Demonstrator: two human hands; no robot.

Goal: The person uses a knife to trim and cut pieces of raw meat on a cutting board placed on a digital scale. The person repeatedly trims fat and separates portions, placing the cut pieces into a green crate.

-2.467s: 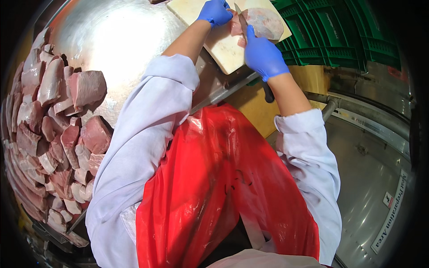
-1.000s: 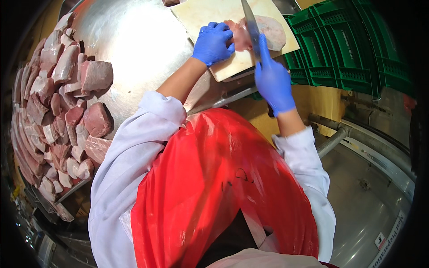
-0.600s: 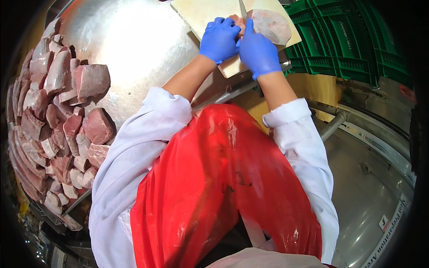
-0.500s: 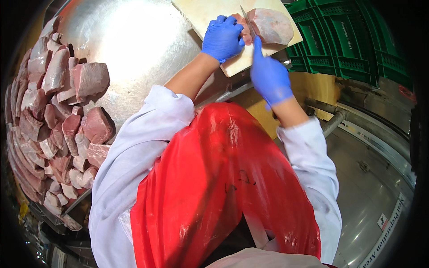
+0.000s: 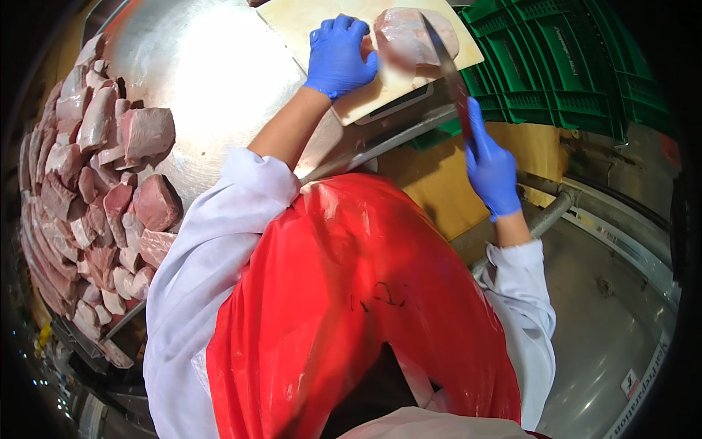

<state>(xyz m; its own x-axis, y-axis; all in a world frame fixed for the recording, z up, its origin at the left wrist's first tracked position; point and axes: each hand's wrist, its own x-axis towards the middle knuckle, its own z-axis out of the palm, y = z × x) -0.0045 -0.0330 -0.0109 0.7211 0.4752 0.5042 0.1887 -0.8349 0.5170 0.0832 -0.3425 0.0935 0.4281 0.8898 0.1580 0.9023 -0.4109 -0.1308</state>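
My left hand (image 5: 341, 58), in a blue glove, has curled fingers round a small pink meat piece (image 5: 365, 48) on the cream cutting board (image 5: 355, 102). Beside it lies a larger pale piece of meat (image 5: 402, 33). My right hand (image 5: 484, 157), also blue-gloved, grips a long knife (image 5: 453, 80) off the board's right side; the blade reaches up over the large piece's right part. The knife's handle is mostly hidden in my fingers.
A big pile of meat pieces (image 5: 99, 212) lies at the left on the shiny steel table (image 5: 205, 80). Green plastic crates (image 5: 548, 58) stand at the upper right. A metal rail (image 5: 552, 212) runs along the right, above a steel surface (image 5: 599, 314). My red apron fills the lower middle.
My right hand has drawn back down and rightward with the knife, away from my left hand. My left hand has shifted left and up. More of the large piece's left part shows.
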